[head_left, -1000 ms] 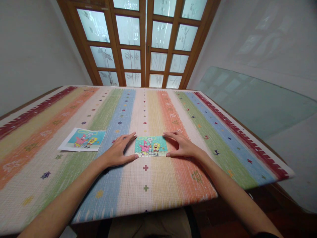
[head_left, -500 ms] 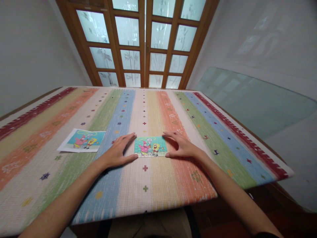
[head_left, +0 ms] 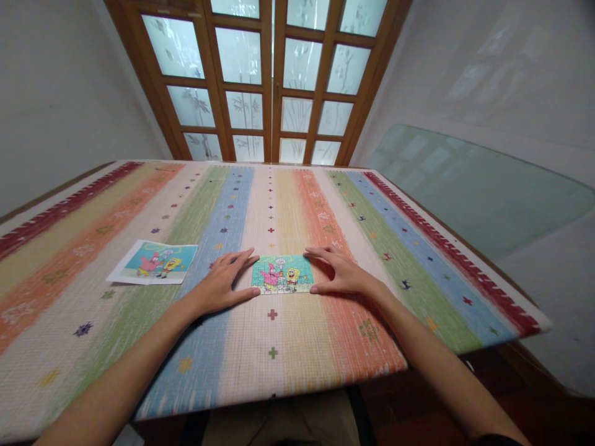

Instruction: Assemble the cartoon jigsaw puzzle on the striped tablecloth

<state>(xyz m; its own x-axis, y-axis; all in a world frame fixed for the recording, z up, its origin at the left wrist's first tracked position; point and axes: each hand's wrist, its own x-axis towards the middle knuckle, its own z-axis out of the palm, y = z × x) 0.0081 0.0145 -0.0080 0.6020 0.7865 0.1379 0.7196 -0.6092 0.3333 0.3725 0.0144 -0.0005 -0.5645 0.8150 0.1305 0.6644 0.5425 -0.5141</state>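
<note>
A small assembled jigsaw puzzle [head_left: 284, 274] with a pink starfish, a pale teal figure and a yellow sponge character lies flat on the striped tablecloth. My left hand [head_left: 229, 277] grips its left end, index finger by the upper corner and thumb by the lower one. At the right end, my right hand [head_left: 338, 272] does the same with thumb and fingers at the two corners. Both palms stay off the puzzle, with cloth visible between. Left of my left hand lies a creased paper print [head_left: 155, 263] with a similar picture.
The tablecloth [head_left: 297, 334] with coloured stripes covers the large table, whose front edge is close to my body. Wooden doors with glass panes [head_left: 274, 87] stand beyond the far edge. A pale glass panel [head_left: 478, 179] is on the right by the wall.
Almost nothing differs. My left fingertips have shifted very slightly to the right at the puzzle's corners; the puzzle and print stay in place.
</note>
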